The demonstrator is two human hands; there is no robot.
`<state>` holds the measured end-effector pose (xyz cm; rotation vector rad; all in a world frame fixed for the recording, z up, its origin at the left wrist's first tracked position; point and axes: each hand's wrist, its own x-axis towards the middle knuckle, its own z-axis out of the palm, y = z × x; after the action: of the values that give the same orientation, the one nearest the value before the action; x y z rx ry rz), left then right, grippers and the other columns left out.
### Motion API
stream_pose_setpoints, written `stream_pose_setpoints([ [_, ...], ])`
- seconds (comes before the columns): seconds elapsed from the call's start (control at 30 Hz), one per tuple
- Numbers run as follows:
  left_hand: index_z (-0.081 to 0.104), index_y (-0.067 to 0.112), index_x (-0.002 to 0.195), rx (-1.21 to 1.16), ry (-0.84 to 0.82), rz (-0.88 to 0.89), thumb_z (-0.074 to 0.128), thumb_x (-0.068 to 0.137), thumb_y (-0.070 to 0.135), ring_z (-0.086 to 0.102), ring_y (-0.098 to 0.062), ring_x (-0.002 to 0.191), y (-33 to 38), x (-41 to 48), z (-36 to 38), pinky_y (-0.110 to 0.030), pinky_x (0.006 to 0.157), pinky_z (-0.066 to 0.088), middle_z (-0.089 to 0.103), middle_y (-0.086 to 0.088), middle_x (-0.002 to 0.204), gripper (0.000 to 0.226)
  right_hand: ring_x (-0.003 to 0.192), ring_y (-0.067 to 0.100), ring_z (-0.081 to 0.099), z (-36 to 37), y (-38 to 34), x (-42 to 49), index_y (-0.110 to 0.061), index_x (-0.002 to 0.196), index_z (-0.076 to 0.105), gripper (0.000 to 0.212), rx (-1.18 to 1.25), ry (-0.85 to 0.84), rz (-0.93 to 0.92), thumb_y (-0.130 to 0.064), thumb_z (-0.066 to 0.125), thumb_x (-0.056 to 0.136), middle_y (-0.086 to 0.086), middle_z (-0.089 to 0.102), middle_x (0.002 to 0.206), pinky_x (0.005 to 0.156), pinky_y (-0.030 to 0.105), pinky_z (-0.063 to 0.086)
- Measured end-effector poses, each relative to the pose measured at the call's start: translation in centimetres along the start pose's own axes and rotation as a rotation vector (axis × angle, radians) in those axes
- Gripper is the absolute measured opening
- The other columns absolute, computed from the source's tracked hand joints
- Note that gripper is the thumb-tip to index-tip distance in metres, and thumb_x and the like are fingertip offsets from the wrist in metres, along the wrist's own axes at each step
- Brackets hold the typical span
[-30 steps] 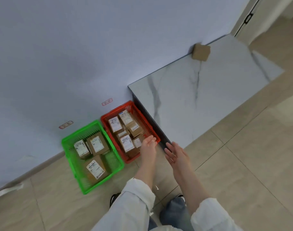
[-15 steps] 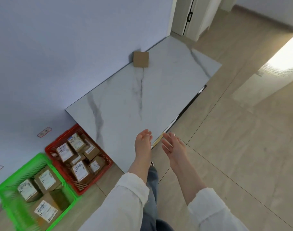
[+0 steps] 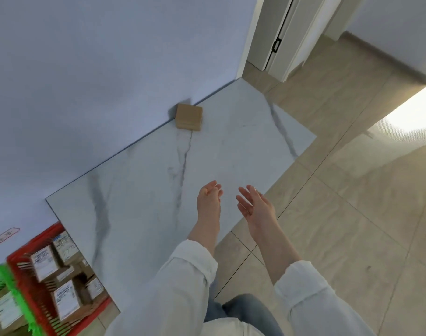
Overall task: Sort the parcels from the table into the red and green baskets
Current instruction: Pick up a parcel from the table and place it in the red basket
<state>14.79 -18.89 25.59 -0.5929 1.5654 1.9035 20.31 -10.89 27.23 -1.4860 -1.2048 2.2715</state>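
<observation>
Nearest the camera, two pale sleeves [image 3: 190, 270] lead out to bare forearms. The left hand [image 3: 209, 202] holds nothing, its fingers loosely curled with the tips close together. The right hand [image 3: 254, 207], also holding nothing, has its fingers straight and a little spread, palm turned toward the left hand. Both hover over the near edge of the marble table [image 3: 134, 202], apart from each other and not touching it.

Well to the left of the left fingers and behind them, nearer the person, the red basket [image 3: 49, 232] stands on the floor against the table's end, part of it hidden under the tabletop. It holds several labelled parcels [image 3: 44, 263], their print too blurred to read. The green basket [image 3: 1, 275] touches its outer side and is cut off by the frame's corner.

Well ahead of both sets of fingertips, a little to their left, the one brown parcel [image 3: 188, 116] lies flat at the table's far edge, its back against the wall [image 3: 98, 69]. Its top looks nearly square, so no long axis can be told; one plain side faces the hands, and no label shows. Beyond the right fingers lie floor tiles [image 3: 352, 226] and a doorway [image 3: 277, 42].
</observation>
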Motion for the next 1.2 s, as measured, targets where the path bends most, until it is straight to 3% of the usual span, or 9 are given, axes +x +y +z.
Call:
stream_pose_setpoints([
  [0.4, 0.048, 0.009, 0.129, -0.168, 0.197, 0.006, 0.036, 0.098, 0.010, 0.054, -0.018, 0.117, 6.2, 12.4, 4.6, -0.024, 0.095, 0.038, 0.056, -0.005, 0.128, 0.033, 0.096, 0.020, 0.064, 6.2, -8.0, 13.5, -0.010, 0.115, 0.058, 0.025, -0.205, -0.106, 0.088, -0.024, 0.053, 0.095, 0.001, 0.068, 0.102, 0.078, 0.026, 0.051],
  [0.6, 0.049, 0.010, 0.127, -0.206, 0.367, 0.001, 0.039, 0.097, 0.010, 0.056, -0.016, 0.108, 6.4, 20.9, 9.3, -0.025, 0.091, 0.038, 0.057, -0.006, 0.126, 0.032, 0.107, 0.024, 0.060, 8.5, -11.7, 24.8, -0.008, 0.119, 0.054, 0.027, -0.402, -0.228, 0.127, -0.022, 0.051, 0.096, 0.005, 0.065, 0.111, 0.095, 0.034, 0.047],
  [0.77, 0.047, 0.011, 0.130, -0.264, 0.467, -0.103, 0.047, 0.096, 0.015, 0.055, -0.021, 0.116, 6.0, 26.8, 12.7, -0.028, 0.094, 0.039, 0.055, -0.009, 0.129, 0.034, 0.106, 0.022, 0.059, 10.4, -14.3, 34.2, -0.011, 0.116, 0.053, 0.024, -0.612, -0.320, 0.151, -0.022, 0.054, 0.094, 0.009, 0.062, 0.121, 0.092, 0.033, 0.045],
  [0.93, 0.039, 0.016, 0.137, -0.276, 0.528, -0.134, 0.050, 0.095, 0.023, 0.051, -0.023, 0.122, 7.3, 32.4, 13.1, -0.039, 0.110, 0.035, 0.052, -0.010, 0.131, 0.043, 0.114, 0.020, 0.055, 14.7, -15.1, 41.5, -0.008, 0.137, 0.043, 0.052, -0.734, -0.390, 0.136, -0.029, 0.058, 0.091, 0.009, 0.055, 0.130, 0.095, 0.033, 0.045],
  [1.13, 0.025, 0.023, 0.145, -0.259, 0.521, -0.086, 0.050, 0.094, 0.036, 0.049, -0.019, 0.116, 7.6, 41.3, 12.0, -0.043, 0.110, 0.034, 0.042, -0.005, 0.142, 0.058, 0.120, 0.016, 0.048, 19.9, -11.5, 49.6, -0.020, 0.142, 0.036, 0.060, -0.868, -0.466, 0.063, -0.037, 0.059, 0.089, 0.000, 0.046, 0.140, 0.108, 0.040, 0.037],
  [1.2, 0.019, 0.025, 0.148, -0.267, 0.519, -0.083, 0.052, 0.093, 0.040, 0.044, -0.021, 0.125, 6.9, 44.8, 11.3, -0.044, 0.112, 0.032, 0.036, -0.004, 0.148, 0.065, 0.129, 0.016, 0.042, 21.9, -9.8, 52.8, -0.023, 0.143, 0.034, 0.062, -0.910, -0.490, 0.009, -0.040, 0.059, 0.088, -0.002, 0.042, 0.144, 0.110, 0.038, 0.034],
])
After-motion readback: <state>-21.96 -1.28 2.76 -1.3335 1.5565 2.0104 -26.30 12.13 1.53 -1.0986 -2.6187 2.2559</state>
